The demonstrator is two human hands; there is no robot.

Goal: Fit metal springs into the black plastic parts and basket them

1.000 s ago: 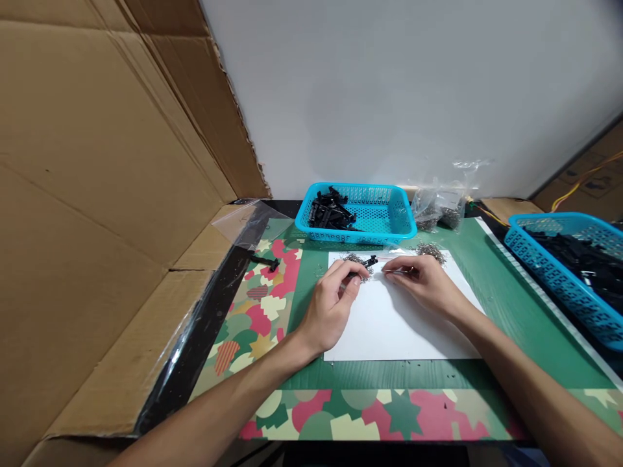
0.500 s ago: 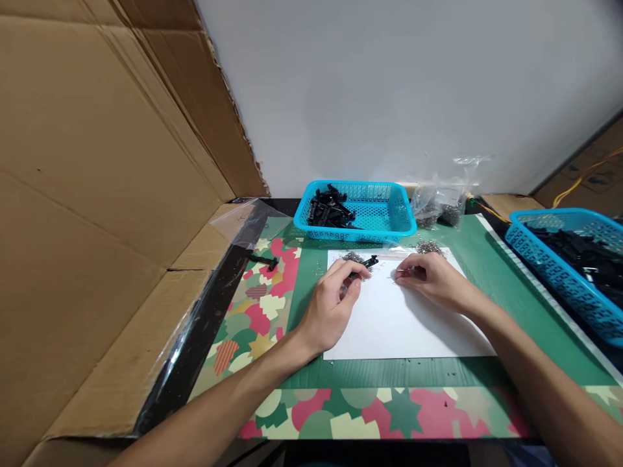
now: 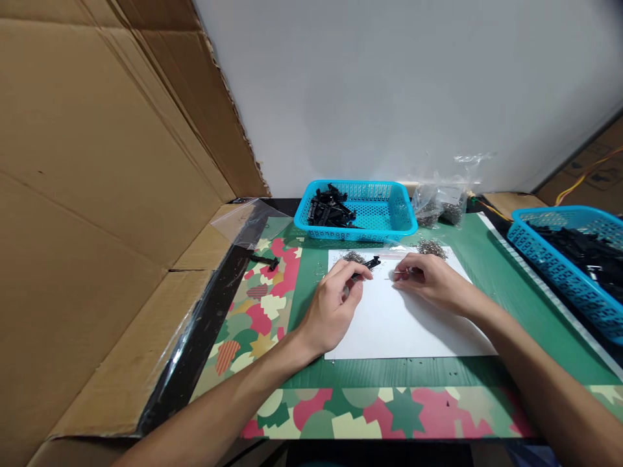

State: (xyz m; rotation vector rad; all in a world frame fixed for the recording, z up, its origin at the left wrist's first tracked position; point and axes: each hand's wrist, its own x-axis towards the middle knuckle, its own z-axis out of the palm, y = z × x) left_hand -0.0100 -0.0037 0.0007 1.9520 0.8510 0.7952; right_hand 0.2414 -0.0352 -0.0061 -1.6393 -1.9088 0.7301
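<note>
Pinched in my left hand [image 3: 335, 305] is a narrow black plastic part [image 3: 372, 263], its far end sticking out past the fingertips. My right hand [image 3: 431, 282] is closed at the fingertips on a thin metal pin [image 3: 393, 279], which points left toward the black part; the two are apart. Both hands are over a white sheet of paper [image 3: 389, 334]. Behind my left hand lies a pile of small metal pieces [image 3: 354, 257], and a second pile of metal pieces [image 3: 432, 248] sits behind my right hand.
A blue basket [image 3: 360, 235] with black parts stands at the back, and another blue basket [image 3: 559, 282] on the right. Clear bags [image 3: 445, 204] of metal pieces lean at the wall. One black part [image 3: 265, 261] lies left. Cardboard [image 3: 97, 162] walls the left side.
The hands hold almost the same poses. My right hand has shifted very slightly left with the metal pin; the black part stays in my left hand.
</note>
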